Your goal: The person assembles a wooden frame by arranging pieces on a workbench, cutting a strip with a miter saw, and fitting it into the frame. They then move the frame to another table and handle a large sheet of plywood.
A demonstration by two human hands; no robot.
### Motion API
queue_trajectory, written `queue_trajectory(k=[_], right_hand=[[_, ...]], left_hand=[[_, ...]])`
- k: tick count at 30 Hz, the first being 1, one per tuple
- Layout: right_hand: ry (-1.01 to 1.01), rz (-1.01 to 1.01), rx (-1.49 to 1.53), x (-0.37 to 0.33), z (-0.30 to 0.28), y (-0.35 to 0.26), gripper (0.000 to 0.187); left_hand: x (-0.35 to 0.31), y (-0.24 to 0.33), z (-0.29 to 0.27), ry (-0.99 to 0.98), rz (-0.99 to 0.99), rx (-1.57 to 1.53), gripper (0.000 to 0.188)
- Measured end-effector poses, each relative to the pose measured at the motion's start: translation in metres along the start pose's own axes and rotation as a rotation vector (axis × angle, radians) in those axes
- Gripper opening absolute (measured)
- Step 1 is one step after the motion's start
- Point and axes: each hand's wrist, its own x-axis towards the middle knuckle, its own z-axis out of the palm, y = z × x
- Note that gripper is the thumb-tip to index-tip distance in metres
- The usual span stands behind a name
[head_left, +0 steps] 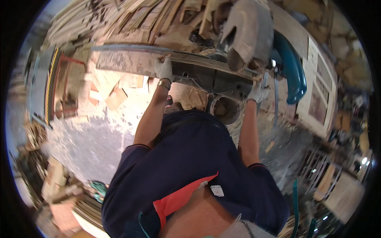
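A long, narrow wooden strip [198, 59] lies crosswise along the bed of a miter saw and its side support. My left hand [163, 68], in a pale knit glove with a watch at the wrist, is closed over it left of the saw. The grey saw head with its teal handle [291, 67] is raised, and its round toothed blade [235, 60] shows just beyond my right hand. My gloved right hand [258, 92] is closed at the strip's right end, close to the blade; what its fingers grip is partly hidden. The dark metal saw bed [198, 75] lies between my hands.
Loose wooden strips [154, 18] are heaped beyond the saw. A white panelled frame [319, 85] leans at the right. A blue-and-red metal stand [45, 85] is at the left. Wood offcuts [115, 97] lie on the dusty floor, and a round container [226, 109] stands below the saw.
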Motion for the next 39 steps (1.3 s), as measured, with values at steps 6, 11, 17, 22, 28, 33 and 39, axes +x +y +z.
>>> queue_trajectory(k=[6,11,17,22,28,33,39], right_hand=[[-0.474,0.167,0.333,0.041,0.011,0.027,0.035],[-0.642,0.307,0.297,0.055,-0.008,0.014,0.034],[-0.679,0.422,0.235,0.101,0.003,0.037,0.039],[-0.717,0.402,0.201,0.103,0.002,0.036,0.026],[-0.736,0.45,0.174,0.11,0.004,0.035,0.026],[-0.697,0.469,0.182,0.124,-0.004,0.039,0.029],[-0.544,0.303,0.154,0.065,0.011,-0.014,0.043]], left_hand=[[-0.027,0.027,-0.003,0.12,-0.132,0.158,0.061],[-0.036,0.037,0.001,0.135,-0.194,0.099,0.062],[-0.026,0.024,-0.001,0.056,-0.21,-0.123,0.055],[-0.028,0.03,-0.005,0.033,-0.225,-0.014,0.056],[-0.027,0.03,-0.007,0.021,-0.241,-0.057,0.061],[-0.031,0.042,-0.008,0.065,-0.311,-0.097,0.067],[-0.026,0.031,-0.007,0.07,-0.318,-0.107,0.079]])
